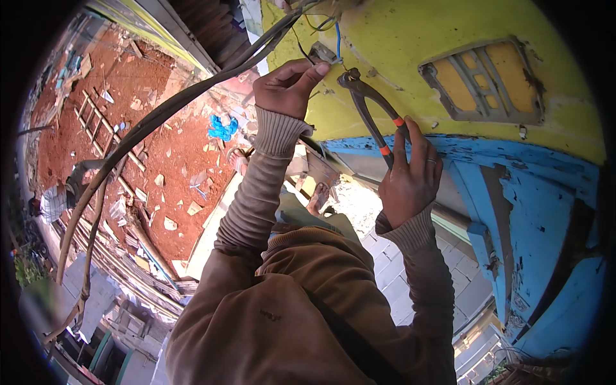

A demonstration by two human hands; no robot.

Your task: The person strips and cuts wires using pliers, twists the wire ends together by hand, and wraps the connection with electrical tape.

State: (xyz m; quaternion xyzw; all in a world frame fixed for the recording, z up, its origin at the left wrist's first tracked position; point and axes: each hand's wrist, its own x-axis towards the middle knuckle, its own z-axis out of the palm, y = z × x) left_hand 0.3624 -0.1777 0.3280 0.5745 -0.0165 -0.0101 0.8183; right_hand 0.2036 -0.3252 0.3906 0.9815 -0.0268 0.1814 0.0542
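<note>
From the head view I record the right hand [412, 168] gripping the orange-banded handles of dark pincers [384, 106]. Their head stands near the left hand [287, 88], whose thumb and fingers meet beside a blue wire [338, 42]; contact I cannot confirm. Behind is a yellow wall [398, 38]; dark cables [186, 95] hang leftward.

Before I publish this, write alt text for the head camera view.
The person's right hand grips dark metal pincers with orange-banded handles before a yellow-green wall; the left hand pinches close to a thin blue wire. Debris-strewn red earth shows at picture left.
</note>
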